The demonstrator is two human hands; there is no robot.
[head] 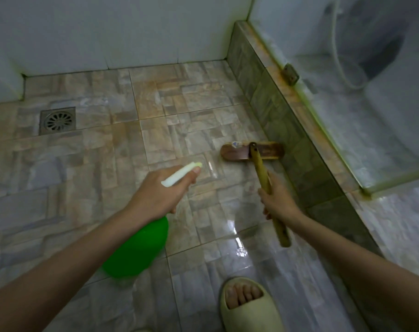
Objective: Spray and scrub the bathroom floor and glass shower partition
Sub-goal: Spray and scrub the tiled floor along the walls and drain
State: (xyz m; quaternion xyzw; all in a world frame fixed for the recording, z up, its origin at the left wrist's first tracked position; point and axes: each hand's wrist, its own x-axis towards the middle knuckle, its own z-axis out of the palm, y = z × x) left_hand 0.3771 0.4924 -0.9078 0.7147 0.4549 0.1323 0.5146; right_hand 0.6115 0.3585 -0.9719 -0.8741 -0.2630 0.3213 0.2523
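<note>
My left hand (160, 192) grips the neck of a green spray bottle (139, 250), whose white nozzle (182, 174) points forward over the tiled floor (103, 168). My right hand (278, 200) grips the wooden handle (268, 188) of a scrub brush. The brush's brown wooden head (235, 152) lies on the floor against the foot of the tiled curb (275, 111). The glass shower partition (362, 75) rises from the top of that curb on the right. The floor near the brush and in front of me shines wet.
A square metal drain (57, 121) sits in the floor at the left. White walls (122, 32) close the far side. A metal bracket (290, 73) fixes the glass to the curb. My foot in a pale slipper (249, 307) stands at the bottom.
</note>
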